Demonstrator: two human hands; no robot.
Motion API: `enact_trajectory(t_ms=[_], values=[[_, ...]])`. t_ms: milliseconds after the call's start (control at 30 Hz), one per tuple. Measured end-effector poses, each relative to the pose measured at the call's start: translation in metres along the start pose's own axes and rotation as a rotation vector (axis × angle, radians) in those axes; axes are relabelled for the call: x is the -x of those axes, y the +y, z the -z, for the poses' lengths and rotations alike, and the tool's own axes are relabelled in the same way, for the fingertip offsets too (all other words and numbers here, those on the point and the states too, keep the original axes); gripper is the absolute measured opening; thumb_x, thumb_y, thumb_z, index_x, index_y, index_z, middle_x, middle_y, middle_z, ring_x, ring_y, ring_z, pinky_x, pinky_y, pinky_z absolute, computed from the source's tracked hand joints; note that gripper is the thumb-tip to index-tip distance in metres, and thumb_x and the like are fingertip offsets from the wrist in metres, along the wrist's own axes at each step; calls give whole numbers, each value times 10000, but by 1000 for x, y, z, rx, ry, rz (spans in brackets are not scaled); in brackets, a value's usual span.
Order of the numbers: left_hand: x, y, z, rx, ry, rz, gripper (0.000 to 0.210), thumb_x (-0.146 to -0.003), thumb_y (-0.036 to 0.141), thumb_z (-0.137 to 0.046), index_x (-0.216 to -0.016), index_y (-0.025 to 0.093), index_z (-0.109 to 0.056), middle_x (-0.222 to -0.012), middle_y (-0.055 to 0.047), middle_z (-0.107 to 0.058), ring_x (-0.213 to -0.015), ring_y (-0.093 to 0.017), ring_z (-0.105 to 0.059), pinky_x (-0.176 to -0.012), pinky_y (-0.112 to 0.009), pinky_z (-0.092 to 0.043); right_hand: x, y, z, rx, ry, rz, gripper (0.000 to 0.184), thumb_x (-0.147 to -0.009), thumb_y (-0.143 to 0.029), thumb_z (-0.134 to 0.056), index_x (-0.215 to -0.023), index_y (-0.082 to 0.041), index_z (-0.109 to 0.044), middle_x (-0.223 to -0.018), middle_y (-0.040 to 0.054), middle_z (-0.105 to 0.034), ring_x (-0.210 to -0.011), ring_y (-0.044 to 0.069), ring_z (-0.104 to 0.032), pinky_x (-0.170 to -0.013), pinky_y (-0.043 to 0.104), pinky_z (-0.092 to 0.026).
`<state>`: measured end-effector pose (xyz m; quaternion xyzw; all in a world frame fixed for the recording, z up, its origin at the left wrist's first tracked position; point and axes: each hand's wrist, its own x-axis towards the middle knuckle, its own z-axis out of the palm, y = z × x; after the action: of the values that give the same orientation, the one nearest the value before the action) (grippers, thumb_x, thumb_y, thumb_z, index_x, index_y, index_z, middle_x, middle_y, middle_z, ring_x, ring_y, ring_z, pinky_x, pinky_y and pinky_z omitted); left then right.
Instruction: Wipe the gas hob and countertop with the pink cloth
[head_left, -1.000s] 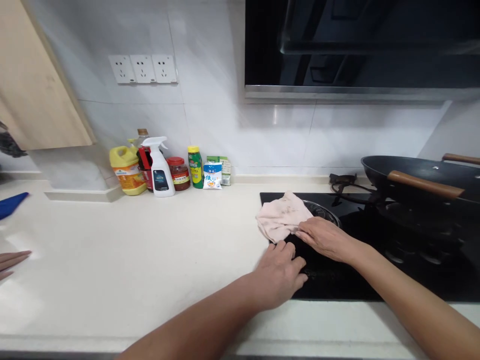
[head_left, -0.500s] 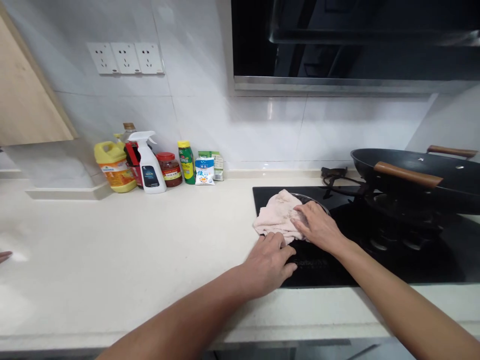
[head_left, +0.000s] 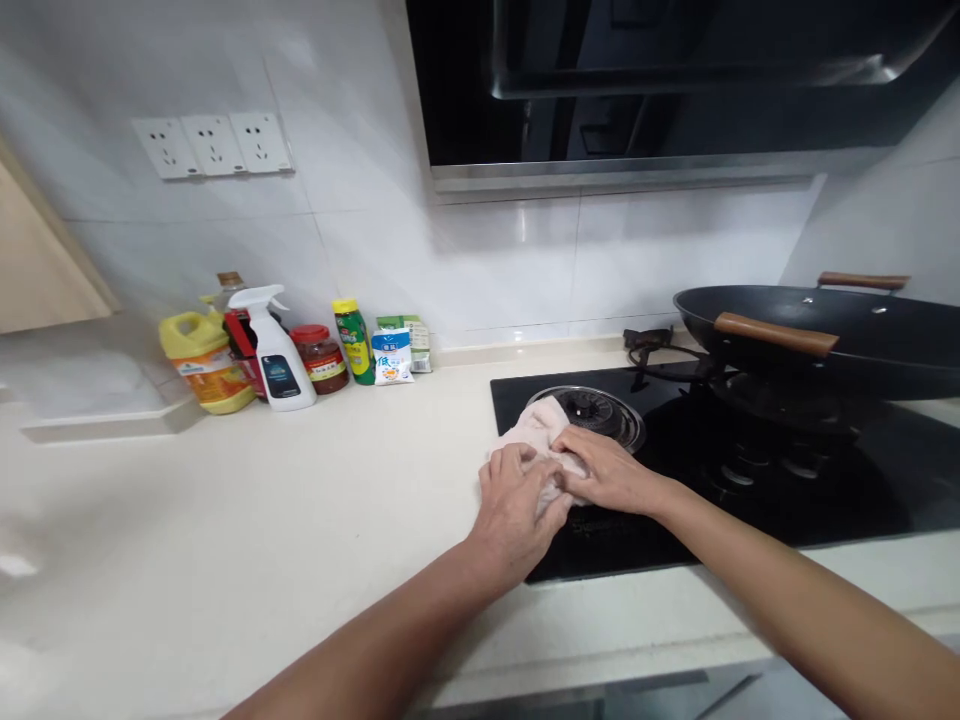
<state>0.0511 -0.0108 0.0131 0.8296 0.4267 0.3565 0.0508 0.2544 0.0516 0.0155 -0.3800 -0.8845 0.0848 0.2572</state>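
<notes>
A pale pink cloth point(head_left: 541, 422) lies bunched at the left edge of the black gas stove point(head_left: 660, 510). My left hand point(head_left: 517, 505) grips its near left side with curled fingers. From the right, my right hand point(head_left: 604, 468) has its fingers closed on the same cloth, close to the left fingertips. Just behind the cloth is the round burner point(head_left: 592, 412) with a metal ring, its near left part covered. Some of the cloth is hidden under both hands.
A large wok point(head_left: 825, 330) with wooden handles sits on the right burner. Along the wall stand a spray bottle point(head_left: 274, 350), a yellow jug point(head_left: 206, 365), a red-lidded jar point(head_left: 321, 360), a green bottle point(head_left: 353, 342) and a small packet point(head_left: 392, 357). The range hood point(head_left: 645, 90) hangs above.
The cloth has been drawn together into a smaller bunch and off most of the burner, which now shows. Both hands have come closer together on it. The view has shifted slightly right.
</notes>
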Motion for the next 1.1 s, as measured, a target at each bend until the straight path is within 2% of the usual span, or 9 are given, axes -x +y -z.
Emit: enact_trajectory(t_ms=[100, 267, 367, 433, 533, 667, 833, 933, 1100], values=[[0, 0, 0, -45, -51, 21, 369, -930, 346, -611, -1292, 277, -607, -1282, -103, -472, -1237, -297, -430, -1049, -510, -358, -1, -7, 3, -113, -82, 36, 98, -847, -272, -590, -877, -227, -509, -870, -7, -576, -808, 168, -535, -752, 298, -403], [-3, -7, -1, -114, -88, 62, 410, -966, 445, -558, -1345, 288, -559, -1371, -110, -443, -1339, -318, -358, -1094, -543, -308, -1, -9, 3, -173, -113, -68, 87, -837, -272, -605, -868, -223, -540, -832, -25, -582, -768, 155, -525, -727, 285, -387], [-5, -15, -1, -140, -147, 90, 519, -933, 482, -602, -1396, 273, -497, -1424, -122, -420, -1370, -340, -336, -1109, -559, -295, 0, -8, 4, -128, -84, -69, 148, -908, -366, -576, -885, -222, -554, -835, -22, -575, -769, 151, -524, -732, 285, -387], [-6, -19, 0, -136, -193, 75, 586, -898, 472, -649, -1412, 260, -463, -1440, -127, -415, -1361, -340, -354, -1110, -545, -307, -1, -8, 6, -69, -61, -69, 246, -977, -430, -484, -879, -219, -564, -842, -8, -578, -783, 155, -531, -750, 293, -393], [-7, -21, 2, -147, -182, 37, 442, -869, 358, -664, -1276, 244, -534, -1335, -101, -490, -1236, -299, -461, -1046, -476, -382, -1, -11, 16, 75, -10, -125, 352, -1030, -427, -362, -871, -212, -591, -884, 28, -592, -849, 177, -552, -806, 319, -400], [-7, -18, 4, -188, -137, 28, 235, -781, 208, -634, -1003, 224, -560, -1142, -66, -537, -1019, -255, -520, -895, -405, -434, 1, -22, 38, 203, -66, -236, 256, -984, -425, -479, -951, -223, -634, -999, 53, -613, -935, 205, -582, -834, 329, -403], [-8, -13, 4, -140, -123, 56, 251, -709, 153, -626, -916, 227, -505, -1090, -59, -518, -1072, -264, -493, -911, -408, -405, 0, -41, 59, 242, -148, -262, 287, -985, -467, -465, -946, -240, -637, -990, 44, -635, -916, 206, -599, -785, 311, -391], [-8, -13, 2, -119, -78, 14, 269, -693, 155, -650, -890, 225, -481, -1128, -66, -520, -1142, -276, -479, -975, -447, -367, -4, -46, 54, 244, -115, -273, 296, -994, -451, -450, -906, -233, -629, -934, 36, -658, -869, 195, -604, -737, 297, -369], [-7, -16, 1, -47, -97, -128, 265, -709, 172, -671, -851, 227, -454, -1145, -67, -556, -1126, -265, -513, -976, -420, -396, -10, -37, 28, 193, 98, -299, 351, -1030, -450, -379, -882, -226, -605, -885, 20, -673, -803, 166, -590, -690, 289, -322]])
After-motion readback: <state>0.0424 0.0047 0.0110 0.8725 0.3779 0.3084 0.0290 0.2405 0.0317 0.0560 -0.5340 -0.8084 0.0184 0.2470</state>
